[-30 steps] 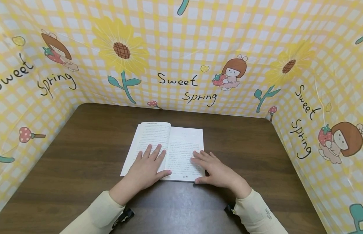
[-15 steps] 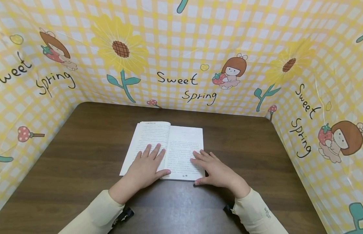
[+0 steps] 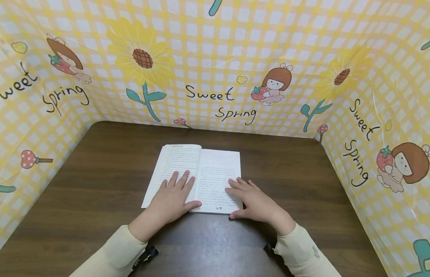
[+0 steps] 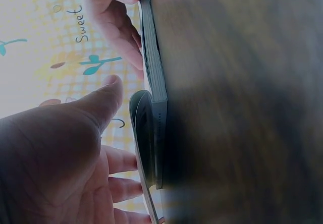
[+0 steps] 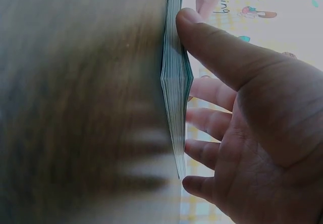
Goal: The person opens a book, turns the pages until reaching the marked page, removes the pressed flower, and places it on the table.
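Observation:
An open book (image 3: 220,161) with printed pages lies on the dark wooden table (image 3: 280,165). My left hand (image 3: 171,198) rests on its left page with the fingers spread and the thumb reaching toward the middle fold. On the right side, my right hand (image 3: 258,202) touches the right page with its fingertips, its thumb at the lower right corner. In the left wrist view the left page stack bows up near the spine (image 4: 159,120). The right wrist view shows the thick page edges (image 5: 176,82) beside the straight fingers of my right hand.
A yellow checked cloth (image 3: 208,50) with flowers, cartoon figures and "Sweet Spring" lettering surrounds the table at the back and both sides. Black straps (image 3: 145,257) show under the pale sleeves (image 3: 112,250).
Both hands keep the same places on the book, and the pages look the same. Only the head view has shifted very slightly.

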The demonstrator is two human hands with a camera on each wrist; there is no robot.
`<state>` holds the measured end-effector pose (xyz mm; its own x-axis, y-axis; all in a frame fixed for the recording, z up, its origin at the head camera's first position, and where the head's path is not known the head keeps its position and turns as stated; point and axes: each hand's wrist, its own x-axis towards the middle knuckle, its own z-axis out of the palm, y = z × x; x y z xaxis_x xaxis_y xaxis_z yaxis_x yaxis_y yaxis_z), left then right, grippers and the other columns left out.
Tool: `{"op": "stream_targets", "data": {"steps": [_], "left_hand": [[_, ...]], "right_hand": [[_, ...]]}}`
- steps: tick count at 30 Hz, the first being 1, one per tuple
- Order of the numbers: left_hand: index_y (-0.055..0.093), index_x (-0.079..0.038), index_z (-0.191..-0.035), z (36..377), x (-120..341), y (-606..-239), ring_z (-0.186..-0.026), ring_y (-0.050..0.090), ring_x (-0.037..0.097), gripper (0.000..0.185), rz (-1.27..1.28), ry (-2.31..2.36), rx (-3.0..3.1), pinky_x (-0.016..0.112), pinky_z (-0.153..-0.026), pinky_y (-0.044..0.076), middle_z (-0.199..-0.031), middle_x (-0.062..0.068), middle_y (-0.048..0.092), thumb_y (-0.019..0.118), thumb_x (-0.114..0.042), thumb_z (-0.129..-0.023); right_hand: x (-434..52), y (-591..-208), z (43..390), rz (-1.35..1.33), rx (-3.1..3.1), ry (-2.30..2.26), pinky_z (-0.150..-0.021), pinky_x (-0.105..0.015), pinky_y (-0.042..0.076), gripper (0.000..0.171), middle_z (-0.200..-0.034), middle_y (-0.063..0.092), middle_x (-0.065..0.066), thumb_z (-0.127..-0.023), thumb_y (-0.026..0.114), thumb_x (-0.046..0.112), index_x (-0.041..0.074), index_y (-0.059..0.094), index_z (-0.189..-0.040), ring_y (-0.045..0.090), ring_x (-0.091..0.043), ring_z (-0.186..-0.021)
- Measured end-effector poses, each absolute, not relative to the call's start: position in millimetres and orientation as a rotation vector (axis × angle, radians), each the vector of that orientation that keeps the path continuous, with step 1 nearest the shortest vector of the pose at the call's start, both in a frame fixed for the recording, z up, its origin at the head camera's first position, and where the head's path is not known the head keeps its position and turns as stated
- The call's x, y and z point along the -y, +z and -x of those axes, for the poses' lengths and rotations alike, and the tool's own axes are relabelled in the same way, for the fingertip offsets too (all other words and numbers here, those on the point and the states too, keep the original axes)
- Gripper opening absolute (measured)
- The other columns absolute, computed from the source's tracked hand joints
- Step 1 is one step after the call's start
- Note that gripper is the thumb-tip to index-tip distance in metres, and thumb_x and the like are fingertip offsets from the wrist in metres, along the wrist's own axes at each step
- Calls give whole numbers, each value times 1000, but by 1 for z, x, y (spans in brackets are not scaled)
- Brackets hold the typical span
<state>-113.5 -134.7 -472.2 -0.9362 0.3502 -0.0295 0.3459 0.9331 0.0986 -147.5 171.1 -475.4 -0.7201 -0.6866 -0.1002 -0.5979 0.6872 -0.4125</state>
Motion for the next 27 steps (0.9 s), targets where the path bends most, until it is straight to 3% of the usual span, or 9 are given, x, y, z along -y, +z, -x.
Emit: {"op": "stream_targets", "data": {"steps": [10, 21, 27], "left_hand": [[42, -10, -157, 114, 135, -473, -149, 32, 48, 88, -538, 140, -3028, 67, -111, 36, -164, 18, 35, 51, -71, -95], [42, -9, -157, 113, 135, -472, -149, 32, 48, 88, -534, 145, -3028, 68, -111, 35, -164, 18, 36, 51, -72, -95], [41, -9, -157, 113, 134, -470, -150, 31, 48, 88, -526, 161, -3021, 68, -111, 35, -164, 19, 35, 51, -71, -95]], "right_hand": [[-170, -475, 146, 1017, -2648, -531, -124, -61, 15, 80, -167, 32, -5, -86, 80, 51, 18, 50, -153, 21, -32, -157], [-172, -466, 146, 1124, -2678, -384, -120, -59, 28, 49, -159, 45, -11, -96, 69, 47, 17, 68, -136, 36, -35, -151], [-174, -464, 148, 1282, -2682, -297, -113, -62, 38, 28, -150, 55, -14, -99, 70, 32, 17, 76, -122, 46, -39, -143]]}}
